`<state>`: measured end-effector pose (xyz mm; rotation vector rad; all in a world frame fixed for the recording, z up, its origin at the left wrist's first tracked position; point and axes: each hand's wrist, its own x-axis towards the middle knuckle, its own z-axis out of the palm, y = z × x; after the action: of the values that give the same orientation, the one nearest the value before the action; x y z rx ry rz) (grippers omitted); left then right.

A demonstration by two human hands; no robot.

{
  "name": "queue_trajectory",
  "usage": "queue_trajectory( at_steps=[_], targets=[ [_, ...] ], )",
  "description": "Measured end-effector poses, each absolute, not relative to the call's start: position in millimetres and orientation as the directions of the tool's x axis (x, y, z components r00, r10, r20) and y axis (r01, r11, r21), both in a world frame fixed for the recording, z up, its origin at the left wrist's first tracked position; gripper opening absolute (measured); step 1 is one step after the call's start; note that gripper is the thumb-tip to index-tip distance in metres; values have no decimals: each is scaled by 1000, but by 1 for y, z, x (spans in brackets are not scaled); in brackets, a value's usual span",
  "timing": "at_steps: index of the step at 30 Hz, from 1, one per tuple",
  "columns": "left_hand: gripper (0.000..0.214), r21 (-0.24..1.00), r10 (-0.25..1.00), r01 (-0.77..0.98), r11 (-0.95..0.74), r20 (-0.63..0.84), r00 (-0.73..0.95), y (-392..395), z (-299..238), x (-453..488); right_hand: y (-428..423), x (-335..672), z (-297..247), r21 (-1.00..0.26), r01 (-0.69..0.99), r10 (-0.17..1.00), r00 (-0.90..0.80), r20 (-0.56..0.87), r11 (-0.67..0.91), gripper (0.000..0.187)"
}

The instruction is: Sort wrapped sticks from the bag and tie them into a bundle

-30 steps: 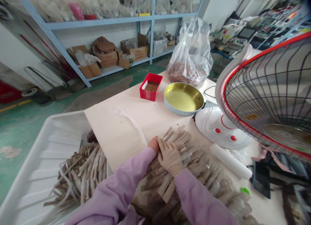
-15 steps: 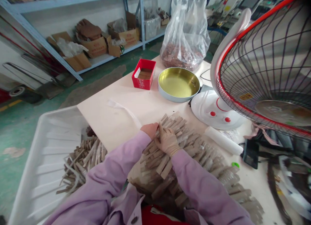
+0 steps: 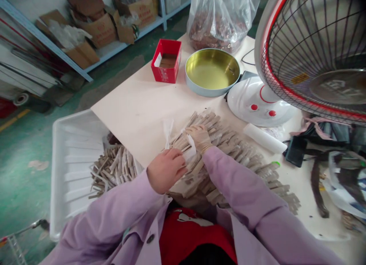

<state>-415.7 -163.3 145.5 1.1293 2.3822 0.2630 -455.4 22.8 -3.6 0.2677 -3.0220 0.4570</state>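
In the head view, the work appears partway through, judging by how things lie. The right hand, gloved, bends over a bundle of flat greyish-brown strips; whether it grips them or only presses, I cannot tell. The bare left hand sits just beside it, apart from the right, its fingers curled towards a translucent band — the fingertips are hidden, so its hold is unclear too. The band curves between the two hands, with a loose length standing up beyond the left one, so this bundle looks not yet fastened.

The bundle lies at the near edge of the white table, against a long heap of similar strips. Parts of that heap shine as if under clear film — perhaps bundles already bound, though how many is too unclear to count. More strips lie in the white tub at the left, some with pale bands among them; whether those are finished or waiting, I cannot tell.
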Motion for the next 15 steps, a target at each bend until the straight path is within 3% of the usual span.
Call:
queue_trajectory(
  at_steps=[4,7,9,12,15],
  targets=[
    [24,487,689,502,715,-612,-387,-205,88,-354,21,-454,-11,-296,-190,-157,-979,133,936,23],
    [50,519,517,148,842,-696,-499,-211,17,-315,19,-453,-13,-287,-205,-169,-975,146,936,24],
    [56,576,450,-126,808,-740,-500,-205,-18,-299,19,-452,-12,-281,-214,-184,-974,130,935,25],
    [39,622,467,-361,695,-772,-431,-193,-38,-287,19,-452,-10,-263,-206,-188,-978,92,942,26],
    [30,677,546,-371,636,-734,-404,-183,-31,-287,19,-453,-7,-232,-202,-191,-979,69,952,26]
  ],
)
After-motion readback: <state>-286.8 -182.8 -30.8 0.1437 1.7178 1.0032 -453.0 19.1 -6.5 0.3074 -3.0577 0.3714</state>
